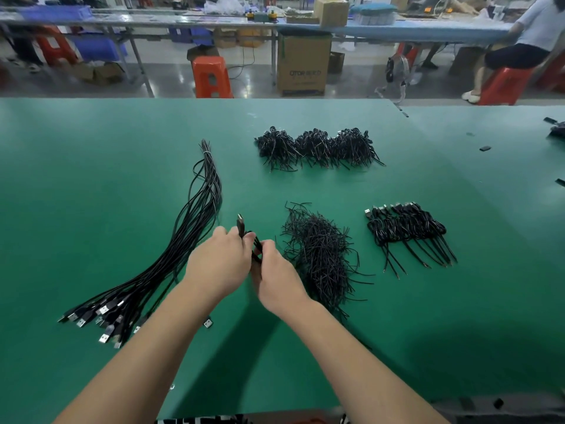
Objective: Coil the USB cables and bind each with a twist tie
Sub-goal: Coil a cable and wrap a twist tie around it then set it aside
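My left hand (218, 264) grips a coiled black USB cable (244, 232) above the green table (122, 179); the plug end sticks up past my fingers. My right hand (276, 275) pinches the same coil from the right, its fingers curled round the strands; whether a tie is among them I cannot tell. A long bundle of straight USB cables (183, 249) lies to the left, plugs fanned toward me. A heap of black twist ties (321, 258) sits just right of my hands. A row of coiled, bound cables (406, 234) lies farther right.
Three more heaps of bound black cables (318, 148) lie at the back of the table. One loose USB plug (208, 323) rests by my left forearm. Beyond the table edge are red stools, cardboard boxes and a seated person (526, 47).
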Demonstrator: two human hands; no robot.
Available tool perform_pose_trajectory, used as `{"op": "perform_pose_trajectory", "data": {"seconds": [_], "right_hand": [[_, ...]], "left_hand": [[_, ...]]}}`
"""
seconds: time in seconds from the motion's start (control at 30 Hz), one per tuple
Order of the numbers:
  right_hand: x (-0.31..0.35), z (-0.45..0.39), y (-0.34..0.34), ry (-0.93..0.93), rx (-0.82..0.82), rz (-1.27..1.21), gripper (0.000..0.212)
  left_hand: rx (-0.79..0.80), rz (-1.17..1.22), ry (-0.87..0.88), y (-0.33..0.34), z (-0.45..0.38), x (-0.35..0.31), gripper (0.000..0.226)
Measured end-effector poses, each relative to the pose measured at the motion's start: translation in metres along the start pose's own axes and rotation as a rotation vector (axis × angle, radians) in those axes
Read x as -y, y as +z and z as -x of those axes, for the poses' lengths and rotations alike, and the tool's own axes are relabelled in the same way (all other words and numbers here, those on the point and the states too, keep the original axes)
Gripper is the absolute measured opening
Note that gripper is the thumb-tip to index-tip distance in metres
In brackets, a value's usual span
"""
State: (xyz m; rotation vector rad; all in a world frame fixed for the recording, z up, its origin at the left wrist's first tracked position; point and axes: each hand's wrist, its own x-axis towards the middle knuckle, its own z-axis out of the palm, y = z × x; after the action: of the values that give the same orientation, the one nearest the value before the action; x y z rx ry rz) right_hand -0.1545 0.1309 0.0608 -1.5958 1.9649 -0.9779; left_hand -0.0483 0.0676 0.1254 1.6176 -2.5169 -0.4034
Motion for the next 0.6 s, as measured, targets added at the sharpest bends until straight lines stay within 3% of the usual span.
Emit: {"op": "perform_pose_trajectory", "data": {"seconds": [0.17,0.4,0.6], "right_hand": [[0.002,0.003,0.004,0.062,0.042,0.081,0.023],[0.002,0.002,0.007,0.133,0.109,0.086,0.032],[-0.004,-0.002,0.016,0.19,0.259,-0.199,0.034]], "left_hand": [[0.027,0.255,0.195,-0.003,-0.005,0.008,0.028],[0.077,0.23,0.205,-0.005,-0.016,0.022,0.03],[0.112,0.181,0.178,0.001,-0.026,0.027,0.021]]}}
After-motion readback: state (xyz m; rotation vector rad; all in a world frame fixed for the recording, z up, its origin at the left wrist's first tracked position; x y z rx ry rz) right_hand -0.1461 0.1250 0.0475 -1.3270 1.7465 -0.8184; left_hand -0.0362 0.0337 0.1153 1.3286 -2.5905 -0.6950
